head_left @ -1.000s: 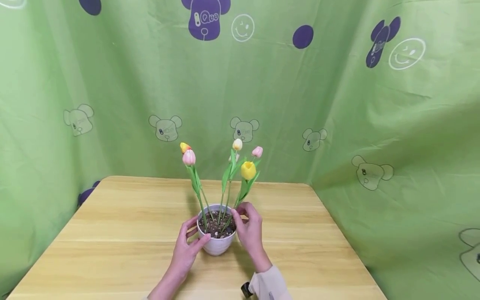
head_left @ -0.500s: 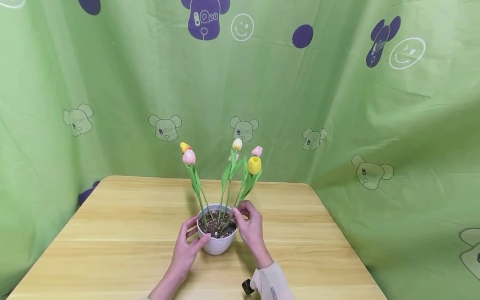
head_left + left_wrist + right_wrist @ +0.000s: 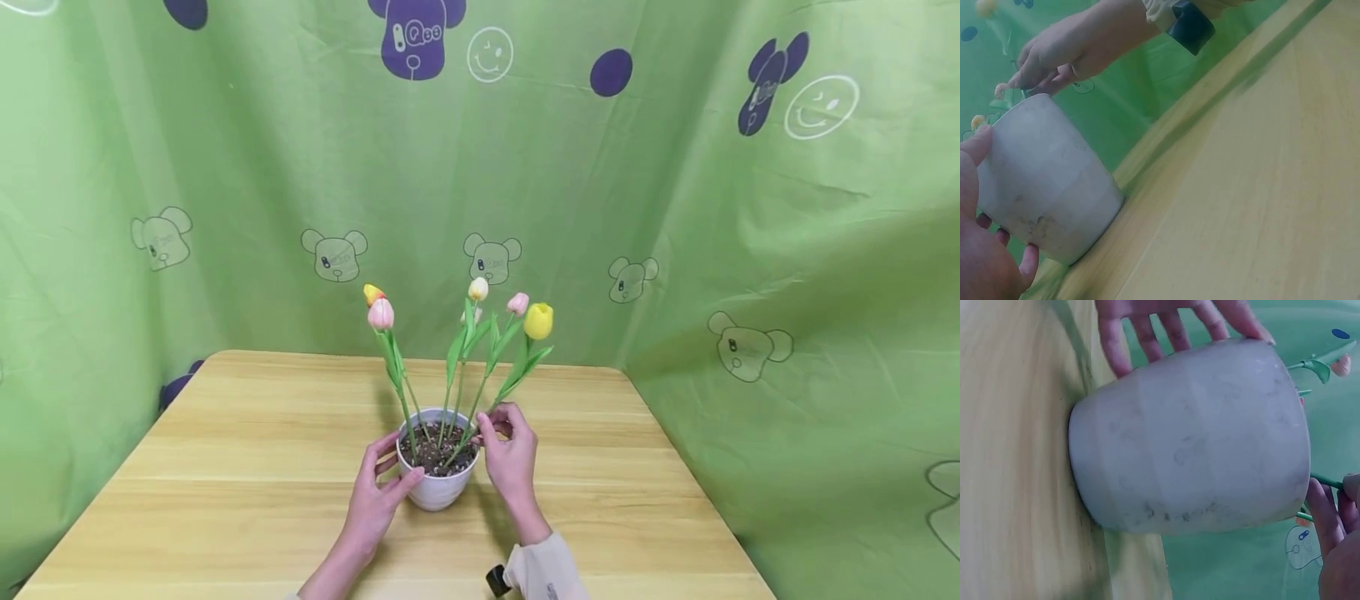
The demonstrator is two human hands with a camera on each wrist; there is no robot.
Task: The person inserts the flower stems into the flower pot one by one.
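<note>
A white flower pot (image 3: pixel 437 493) full of dark soil (image 3: pixel 431 454) stands upright on the table. My left hand (image 3: pixel 375 502) holds its left side, thumb near the rim and fingers around the wall, as the left wrist view of the pot (image 3: pixel 1047 178) also shows. At the right rim, my right hand (image 3: pixel 513 454) pinches the green stem (image 3: pixel 1327 481) of a yellow tulip (image 3: pixel 538 322), which leans right with its lower end in the soil. Beside it rise a pink tulip (image 3: pixel 517 303), a cream tulip (image 3: pixel 477 289), another pink tulip (image 3: pixel 381 314) and an orange-yellow tulip (image 3: pixel 372 294).
The pot rests on a light wooden table (image 3: pixel 247 467). Green curtains (image 3: pixel 570 183) printed with bear heads and smiley faces hang behind the table and at both sides. A black device (image 3: pixel 497 581) sits at the right sleeve (image 3: pixel 546 568).
The yellow tulip has swung right and slightly up, away from the other flowers. My right hand has shifted a little right with its stem. My left hand stays on the pot.
</note>
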